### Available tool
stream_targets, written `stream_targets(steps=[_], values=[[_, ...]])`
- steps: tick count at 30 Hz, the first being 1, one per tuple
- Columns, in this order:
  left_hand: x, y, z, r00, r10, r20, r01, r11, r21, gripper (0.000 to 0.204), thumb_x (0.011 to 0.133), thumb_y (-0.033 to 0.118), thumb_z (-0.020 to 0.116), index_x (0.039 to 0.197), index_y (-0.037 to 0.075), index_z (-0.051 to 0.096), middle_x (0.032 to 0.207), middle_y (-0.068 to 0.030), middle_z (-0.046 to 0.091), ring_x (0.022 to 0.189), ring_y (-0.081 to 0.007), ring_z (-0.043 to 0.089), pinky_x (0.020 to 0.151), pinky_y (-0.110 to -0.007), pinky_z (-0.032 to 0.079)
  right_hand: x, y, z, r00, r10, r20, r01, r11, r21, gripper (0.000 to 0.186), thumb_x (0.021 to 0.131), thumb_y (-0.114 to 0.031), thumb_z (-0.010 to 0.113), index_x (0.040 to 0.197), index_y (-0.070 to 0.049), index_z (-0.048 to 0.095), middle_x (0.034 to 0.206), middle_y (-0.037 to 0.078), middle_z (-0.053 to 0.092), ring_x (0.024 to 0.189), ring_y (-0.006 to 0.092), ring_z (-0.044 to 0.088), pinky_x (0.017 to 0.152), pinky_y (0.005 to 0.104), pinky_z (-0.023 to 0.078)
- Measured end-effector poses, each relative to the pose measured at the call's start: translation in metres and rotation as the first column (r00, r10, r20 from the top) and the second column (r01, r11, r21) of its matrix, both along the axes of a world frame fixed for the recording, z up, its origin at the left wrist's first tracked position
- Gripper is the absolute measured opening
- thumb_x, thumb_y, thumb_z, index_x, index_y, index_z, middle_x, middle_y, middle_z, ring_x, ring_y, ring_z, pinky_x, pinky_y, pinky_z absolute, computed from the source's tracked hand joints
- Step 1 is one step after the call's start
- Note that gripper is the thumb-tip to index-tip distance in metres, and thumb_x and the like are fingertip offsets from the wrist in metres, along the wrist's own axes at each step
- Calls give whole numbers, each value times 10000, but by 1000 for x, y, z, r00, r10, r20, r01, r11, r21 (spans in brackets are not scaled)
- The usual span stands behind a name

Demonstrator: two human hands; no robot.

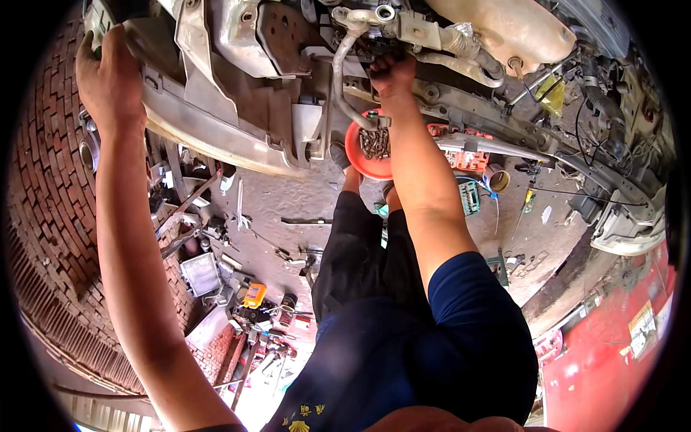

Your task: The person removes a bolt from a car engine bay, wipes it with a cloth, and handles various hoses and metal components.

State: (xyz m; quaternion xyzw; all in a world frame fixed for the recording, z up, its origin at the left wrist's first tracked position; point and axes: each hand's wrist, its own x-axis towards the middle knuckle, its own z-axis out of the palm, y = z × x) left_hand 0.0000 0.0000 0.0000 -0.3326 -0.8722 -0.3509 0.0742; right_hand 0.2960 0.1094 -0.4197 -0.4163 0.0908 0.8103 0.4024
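Note:
My left hand [111,83] reaches up at the far left. Its fingers are wrapped over the end of a long, pale grey car panel [209,137] that curves across the upper left. My right hand [394,74] is closed in a fist among metal car parts at the top centre. Whatever its curled fingers hold is hidden. Just left of that wrist, a bent metal pipe [338,79] curves down. Below the pipe's end, a red bowl [354,153] holds many dark bolts [373,144]; my right forearm covers part of it.
A cream plastic tank [497,32] sits at the upper right above a metal crossbar [446,108]. Red tool trays [466,160] and a green socket case [470,196] lie beyond my right arm. An orange box [254,295] and loose parts litter the floor by a brick wall [54,180].

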Motion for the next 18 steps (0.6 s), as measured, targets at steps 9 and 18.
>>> stream_targets(steps=[9, 18], values=[[14, 4, 0, 1000, -9, 0, 9, 1000, 17, 770, 889, 405, 665, 1451, -105, 535, 1352, -256, 650, 1233, -290, 631, 1070, -342, 446, 2, -17, -7, 389, -86, 917, -543, 783, 303, 376, 1047, -303, 477, 1009, 11, 681, 895, 194, 696, 792, 379, 637, 773, 466, 487], [19, -1, 1, 988, 21, 155, -26, 999, 31, 769, 912, 395, 664, 1452, -130, 512, 1328, -244, 656, 1203, -264, 638, 1060, -333, 453, -18, -28, 24, 289, -313, 905, -449, 790, 417, 444, 1041, -318, 456, 1184, 45, 669, 1063, 310, 702, 1003, 519, 636, 892, 547, 480]])
